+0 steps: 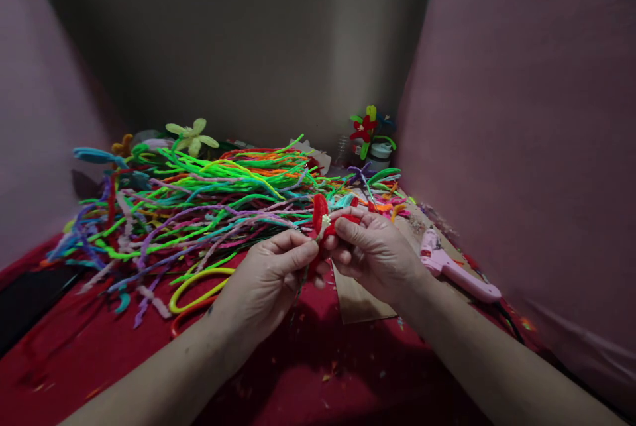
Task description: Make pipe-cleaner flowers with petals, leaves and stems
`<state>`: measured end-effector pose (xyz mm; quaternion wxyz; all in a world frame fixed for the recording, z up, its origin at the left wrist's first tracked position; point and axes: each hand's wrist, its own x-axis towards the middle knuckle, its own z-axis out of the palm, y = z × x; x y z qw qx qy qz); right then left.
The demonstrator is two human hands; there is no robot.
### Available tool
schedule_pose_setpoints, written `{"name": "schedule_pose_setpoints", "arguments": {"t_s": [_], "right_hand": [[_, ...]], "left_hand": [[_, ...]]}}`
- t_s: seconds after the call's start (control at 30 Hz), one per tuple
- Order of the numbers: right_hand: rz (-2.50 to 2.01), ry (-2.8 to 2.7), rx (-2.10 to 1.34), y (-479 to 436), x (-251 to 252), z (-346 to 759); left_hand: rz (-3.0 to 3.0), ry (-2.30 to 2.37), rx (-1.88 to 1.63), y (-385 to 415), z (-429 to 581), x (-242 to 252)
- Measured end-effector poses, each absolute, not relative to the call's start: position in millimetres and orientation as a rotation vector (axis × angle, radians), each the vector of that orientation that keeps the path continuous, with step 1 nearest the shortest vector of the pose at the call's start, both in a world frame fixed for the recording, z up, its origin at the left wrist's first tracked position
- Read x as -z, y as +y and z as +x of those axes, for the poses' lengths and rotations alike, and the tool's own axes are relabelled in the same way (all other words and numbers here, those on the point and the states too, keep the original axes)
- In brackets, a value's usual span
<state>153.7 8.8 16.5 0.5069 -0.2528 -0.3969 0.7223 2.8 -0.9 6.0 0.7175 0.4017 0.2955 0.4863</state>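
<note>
Both hands meet in the middle of the view around a red pipe-cleaner flower [320, 211] with small pale stamens [324, 221] at its centre. My left hand [273, 264] pinches the flower's base between thumb and forefinger, where a thin stem runs down. With its thumb and fingertips, my right hand [375, 250] grips the red petals on the other side. Part of the flower is hidden behind the fingers. Beneath my right hand lies a tan board [360, 300]. Scissors with a yellow and a red handle loop [196, 280] rest beside my left wrist.
A big heap of coloured pipe cleaners [199, 194] spreads over the red cloth [308, 360]. At right lies a pink glue gun [462, 273] with a cable. Finished flowers, one pale yellow [193, 136] and one red [364, 128], stand at the back. A dark flat object [34, 297] is at left.
</note>
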Motion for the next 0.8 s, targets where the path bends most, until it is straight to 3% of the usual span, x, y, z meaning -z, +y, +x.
{"name": "schedule_pose_setpoints", "arguments": {"t_s": [0.8], "right_hand": [[-0.617, -1.05, -1.809, 16.1, -17.7, 159.4]], "left_hand": [[0.811, 0.635, -0.987, -2.1, 2.3, -0.2]]}}
